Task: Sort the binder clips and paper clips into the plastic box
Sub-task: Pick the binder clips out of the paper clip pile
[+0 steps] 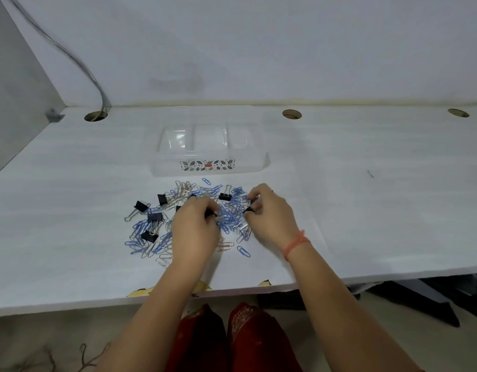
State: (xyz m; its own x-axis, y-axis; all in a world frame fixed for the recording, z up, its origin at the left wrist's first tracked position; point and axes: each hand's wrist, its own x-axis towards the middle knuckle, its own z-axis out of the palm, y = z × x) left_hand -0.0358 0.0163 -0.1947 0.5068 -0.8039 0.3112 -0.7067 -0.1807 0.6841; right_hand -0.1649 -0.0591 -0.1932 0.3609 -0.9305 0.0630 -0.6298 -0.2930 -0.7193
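fig. both hands in the clip pile. my left hand [197, 229] curls its fingers on a black binder clip [211, 214]; my right hand [269, 210] pinches a second binder clip [249, 209]. risk, as i judge it: tangled paper clips [230, 218] ride up with either and reach the wrong compartment. the plastic box [245, 167] lies just beyond the pile, with nothing between them. a cable [78, 63] drops into a desk hole [95, 116].

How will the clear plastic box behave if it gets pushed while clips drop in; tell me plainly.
The plastic box would probably slide easily: it looks thin-walled, its compartments look empty, and the table looks smooth. Tipping seems unlikely, since it sits low and wide. Its clear walls may flex somewhat if squeezed.
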